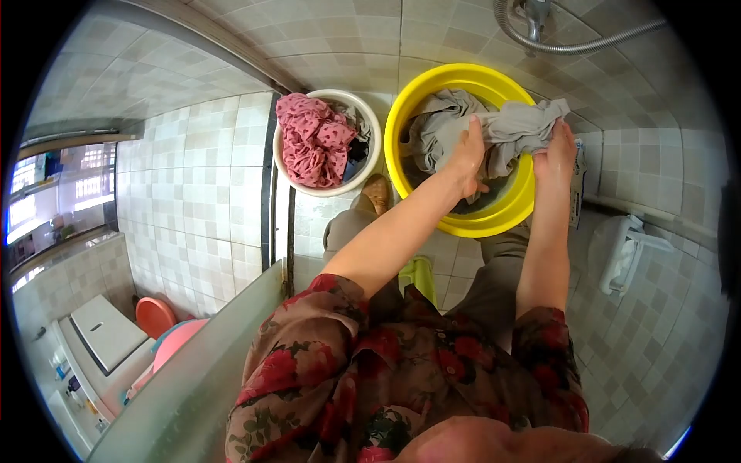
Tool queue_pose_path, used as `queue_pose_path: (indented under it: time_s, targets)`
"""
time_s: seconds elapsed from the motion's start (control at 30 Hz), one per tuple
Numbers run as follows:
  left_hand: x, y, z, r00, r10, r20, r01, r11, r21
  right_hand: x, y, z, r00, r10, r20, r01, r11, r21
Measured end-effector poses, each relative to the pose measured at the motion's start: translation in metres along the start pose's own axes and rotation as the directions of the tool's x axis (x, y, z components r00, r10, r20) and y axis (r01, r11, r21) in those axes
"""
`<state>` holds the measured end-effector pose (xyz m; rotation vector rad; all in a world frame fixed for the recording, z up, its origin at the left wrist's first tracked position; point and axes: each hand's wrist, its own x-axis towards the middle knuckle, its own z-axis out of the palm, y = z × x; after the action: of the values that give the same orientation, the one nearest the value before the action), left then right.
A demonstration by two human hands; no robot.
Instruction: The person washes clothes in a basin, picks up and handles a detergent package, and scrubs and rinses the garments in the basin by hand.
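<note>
A wet-looking light grey garment [521, 126] stretches between my two hands above a yellow basin [395, 158]. My left hand [466, 158] is closed around its nearer part over the middle of the basin, thumb on top. At the basin's right rim, my right hand [557, 148] grips the bunched end of the same cloth. More grey fabric [444, 108] lies in the basin, with darker cloth and some water below it. The fingers of both hands are partly hidden by the fabric.
Left of the yellow basin stands a white bucket [376, 150] heaped with pink patterned cloth [316, 143] and darker pieces. A shower hose [587, 48] hangs on the tiled wall. A glass panel [193, 370] is at my left; a green stool [419, 278] shows beneath me.
</note>
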<state>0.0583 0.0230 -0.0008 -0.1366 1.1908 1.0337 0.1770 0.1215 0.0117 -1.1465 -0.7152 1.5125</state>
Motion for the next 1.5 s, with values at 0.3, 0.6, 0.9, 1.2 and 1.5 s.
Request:
queue_pose_path:
  time_s: [0.3,0.6,0.9,1.2,1.5]
  targets:
    - [0.031,0.01,-0.034,0.754,0.498,0.429,-0.27,0.83,-0.489,-0.146,0.015,0.054,0.742,-0.238,0.627,0.631,0.565,-0.531]
    - [0.006,0.006,-0.013,0.937,0.301,0.178,-0.148,0.802,-0.578,-0.066,0.031,0.033,0.893,-0.334,0.303,0.441,0.503,-0.744]
    - [-0.021,0.015,-0.01,0.924,0.28,0.259,-0.114,0.852,-0.511,-0.018,0.039,0.03,0.733,-0.501,0.461,0.67,0.412,-0.618]
    - [-0.048,0.041,-0.005,0.974,0.143,0.176,-0.036,0.864,-0.501,-0.002,0.012,0.014,0.994,0.049,0.1,-0.026,0.976,-0.218]
    - [0.035,0.009,-0.05,0.606,0.695,0.387,-0.597,0.719,-0.356,-0.14,0.017,0.071,0.525,-0.239,0.817,0.807,0.444,-0.389]
